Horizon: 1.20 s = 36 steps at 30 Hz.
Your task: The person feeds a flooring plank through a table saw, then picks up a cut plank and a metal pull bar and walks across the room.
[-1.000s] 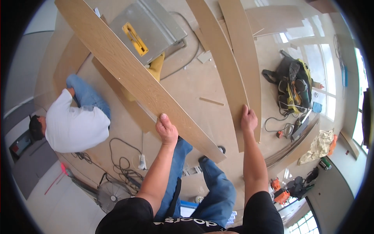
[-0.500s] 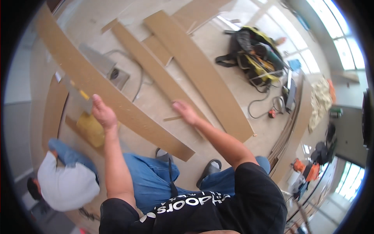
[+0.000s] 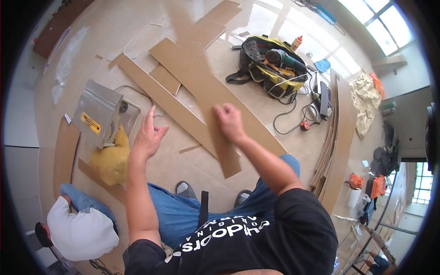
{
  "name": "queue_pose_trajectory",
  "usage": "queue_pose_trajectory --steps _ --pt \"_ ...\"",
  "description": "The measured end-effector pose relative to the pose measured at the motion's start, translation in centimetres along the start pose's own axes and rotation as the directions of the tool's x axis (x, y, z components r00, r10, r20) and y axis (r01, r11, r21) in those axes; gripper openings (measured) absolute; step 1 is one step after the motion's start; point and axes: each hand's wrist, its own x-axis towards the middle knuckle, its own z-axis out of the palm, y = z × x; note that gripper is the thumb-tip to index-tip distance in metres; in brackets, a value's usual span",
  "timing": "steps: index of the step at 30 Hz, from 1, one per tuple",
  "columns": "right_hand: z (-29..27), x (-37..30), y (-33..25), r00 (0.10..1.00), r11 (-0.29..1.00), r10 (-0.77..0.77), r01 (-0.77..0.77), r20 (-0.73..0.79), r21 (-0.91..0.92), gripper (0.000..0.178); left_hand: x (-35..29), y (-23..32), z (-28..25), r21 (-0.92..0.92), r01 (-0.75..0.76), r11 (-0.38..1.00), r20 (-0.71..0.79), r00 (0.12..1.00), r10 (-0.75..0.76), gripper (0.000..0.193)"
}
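My right hand [image 3: 230,123] is closed on the edge of a long brown board [image 3: 227,158], which stands tilted and is blurred toward its far end. My left hand [image 3: 147,136] is off the board, its fingers spread with nothing in them. Beneath the hands, a narrow board [image 3: 160,94] and a wider board [image 3: 183,68] lie slantwise on the floor. Between these two a short board piece [image 3: 166,79] shows.
At left stand a metal box-like machine [image 3: 98,98] and a yellow bag [image 3: 110,160]. A co-worker in a white shirt [image 3: 82,229] crouches lower left. Beyond the boards sits a tool bag [image 3: 275,68]; a stack of boards [image 3: 337,142] lies at right.
The long board has swung from the left over to the right and now hangs from my right hand. My left hand has come away from it and opened.
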Motion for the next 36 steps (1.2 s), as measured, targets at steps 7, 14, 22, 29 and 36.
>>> queue_pose_trajectory --steps 7,14,22,29,36 --pt "-20.9 16.1 4.9 0.973 0.801 -0.02 -0.122 -0.23 -0.586 0.05 -4.8 0.0 -3.1 0.162 0.156 0.974 0.081 0.982 -0.17 0.075" --pt "-33.5 22.3 14.7 0.967 0.549 0.165 -0.255 -0.196 -0.796 0.07 -8.2 -0.2 -4.2 0.197 0.284 0.938 0.052 0.953 -0.3 0.073" --pt "-23.7 14.6 12.5 0.802 0.382 -0.56 0.028 -0.208 -0.924 0.033 -12.3 1.0 -4.0 0.259 0.426 0.867 0.122 0.876 -0.467 0.072" --pt "-22.3 -5.6 22.5 0.935 0.666 0.098 0.194 0.341 -0.721 0.024 -14.7 3.3 -2.5 0.172 0.53 0.83 0.096 0.83 -0.55 0.068" --pt "-25.3 -5.2 34.4 0.965 0.493 0.253 -0.068 0.068 -0.867 0.067 -15.8 3.8 -3.0 0.156 0.543 0.825 0.113 0.82 -0.561 0.068"
